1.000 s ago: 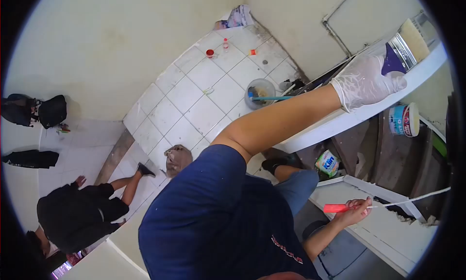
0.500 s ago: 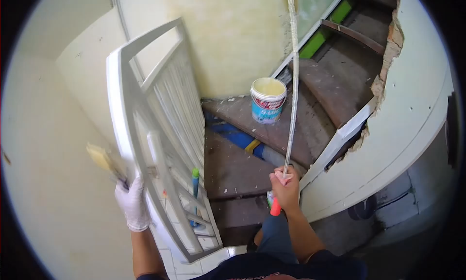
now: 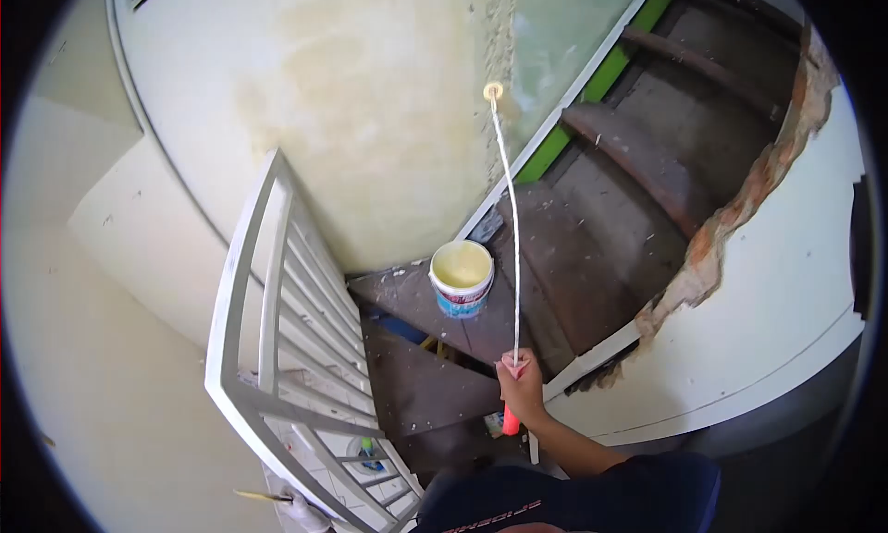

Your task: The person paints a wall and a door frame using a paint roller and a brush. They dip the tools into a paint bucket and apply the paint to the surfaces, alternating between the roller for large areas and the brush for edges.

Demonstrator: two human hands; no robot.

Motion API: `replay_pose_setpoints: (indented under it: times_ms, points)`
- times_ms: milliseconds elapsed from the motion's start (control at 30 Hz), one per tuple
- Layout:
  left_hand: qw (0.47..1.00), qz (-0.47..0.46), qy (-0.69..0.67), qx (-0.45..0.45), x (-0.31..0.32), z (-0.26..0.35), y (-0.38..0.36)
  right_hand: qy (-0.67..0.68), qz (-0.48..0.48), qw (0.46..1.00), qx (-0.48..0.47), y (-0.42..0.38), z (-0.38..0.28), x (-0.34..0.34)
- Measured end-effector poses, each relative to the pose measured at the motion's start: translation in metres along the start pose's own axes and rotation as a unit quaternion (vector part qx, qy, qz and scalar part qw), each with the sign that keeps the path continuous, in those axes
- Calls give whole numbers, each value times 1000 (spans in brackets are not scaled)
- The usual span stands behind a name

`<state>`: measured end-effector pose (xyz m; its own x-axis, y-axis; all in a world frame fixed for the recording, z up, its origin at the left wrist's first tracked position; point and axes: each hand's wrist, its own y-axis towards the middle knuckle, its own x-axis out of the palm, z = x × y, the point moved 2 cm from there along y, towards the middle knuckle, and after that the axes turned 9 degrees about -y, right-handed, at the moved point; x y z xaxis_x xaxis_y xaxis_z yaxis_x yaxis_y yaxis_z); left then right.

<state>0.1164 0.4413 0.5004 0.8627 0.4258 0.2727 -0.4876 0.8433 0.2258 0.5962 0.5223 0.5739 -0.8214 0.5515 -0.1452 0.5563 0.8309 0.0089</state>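
Note:
My right hand (image 3: 522, 387) is wrapped round the red handle (image 3: 511, 422) of a paint roller, bare-skinned, with something pinkish by the thumb. From it a long pale rod (image 3: 517, 274) reaches up to a small round cream roller head (image 3: 493, 92), which overlaps the rough strip of the wall. Low on the left, my left hand (image 3: 303, 514) in a white glove grips a paintbrush (image 3: 259, 496), outside the white railing (image 3: 222, 348). A paint bucket (image 3: 462, 297) with pale yellow paint inside stands on the stair tread, left of the rod.
Dark winding steps (image 3: 629, 168) climb to the upper right, with green risers (image 3: 544, 154) along the wall side. A white partition (image 3: 740, 330) with a broken, jagged edge borders them on the right. A blue-and-green object (image 3: 368, 454) shows through the railing bars.
My view has shifted, so the bucket and steps sit lower and more wall shows. The roller head has come down in view. My left hand with the brush has dropped towards the bottom edge.

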Motion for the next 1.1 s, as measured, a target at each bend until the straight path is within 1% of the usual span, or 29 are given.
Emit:
replay_pose_setpoints:
  times_ms: [33, 67, 133, 167, 200, 233, 267, 300, 367, 400, 433, 467, 533, 567, 600, 633, 667, 733, 767, 800, 833, 867, 900, 933, 967, 1033, 1067, 1100]
  points:
    - [997, 19, -38, -61, 11, 10, 0, 1, 8, 1000, 5, 1, -2, -3]
    - [996, 80, -50, 1, 19, 12, 0, 2, 13, 1000, 10, 3, -2, -5]
    - [994, 84, -59, 28, 100, 90, 0, -16, 19, 1000, 19, 11, 4, -7]
    - [995, 91, 50, -1, 70, 85, 24, -45, 43, 998, -1, 16, 13, -7]
    - [982, 97, 161, -31, 48, 94, 55, -75, 67, 995, -19, 17, 15, -8]
    - [987, 103, 127, -10, 35, 92, 80, -66, 68, 995, -11, 18, 16, -9]
    - [990, 108, 93, 9, 50, 105, 107, -77, 77, 994, -7, 20, 18, -9]
    - [993, 72, 93, -2, 60, 118, 131, -90, 79, 993, -9, 20, 12, -11]
    - [997, 2, 75, 36, 97, 139, 179, -102, 87, 991, -15, 17, 4, -13]
    - [995, -21, 101, -7, 139, 176, 178, -101, 93, 990, -22, 17, 1, -12]
    - [997, -43, 24, 64, 167, 175, 193, -81, 94, 992, -33, 15, 0, -12]
    - [991, -95, 94, 0, 182, 190, 202, -104, 94, 990, -22, 16, 3, -12]
    - [973, -174, 149, 5, 204, 196, 226, -85, 97, 991, -40, 11, -4, -11]
    - [972, -179, 154, 1, 216, 202, 232, -91, 108, 988, -67, 12, 2, -11]
    - [965, -193, 175, -24, 228, 209, 235, -90, 106, 989, -55, 6, -9, -13]
    - [957, -203, 200, -53, 234, 213, 240, -70, 94, 993, -17, 5, -20, -17]
    - [963, -220, 157, -18, 238, 201, 251, -51, 78, 995, 27, 6, -27, -19]
    - [957, -204, 203, -25, 254, 202, 255, 27, 102, 994, -15, 12, -20, -21]
    - [950, -208, 229, -27, 256, 197, 259, -44, 110, 993, 12, 11, -30, -26]
    - [955, -202, 213, -52, 248, 189, 264, 7, 115, 992, -53, 15, -25, -28]
    - [958, -179, 202, -94, 247, 189, 265, -56, 132, 989, -34, 12, -35, -30]
    - [963, -152, 205, -90, 253, 192, 253, -70, 146, 987, 12, 10, -34, -34]
    - [965, -143, 193, -109, 252, 189, 252, -45, 156, 986, 30, 5, -42, -33]
    - [970, -125, 172, -117, 253, 187, 250, -46, 164, 985, 25, 7, -43, -36]
    - [967, -122, 182, -129, 251, 184, 249, -46, 157, 986, 23, 5, -43, -39]
    - [984, -33, 114, -133, 254, 182, 249, -45, 149, 988, 23, 11, -46, -39]
    - [984, -45, 79, -156, 256, 184, 244, -57, 156, 986, 23, 11, -47, -39]
    - [984, -22, 90, -153, 253, 184, 244, -68, 164, 984, 22, 13, -49, -39]
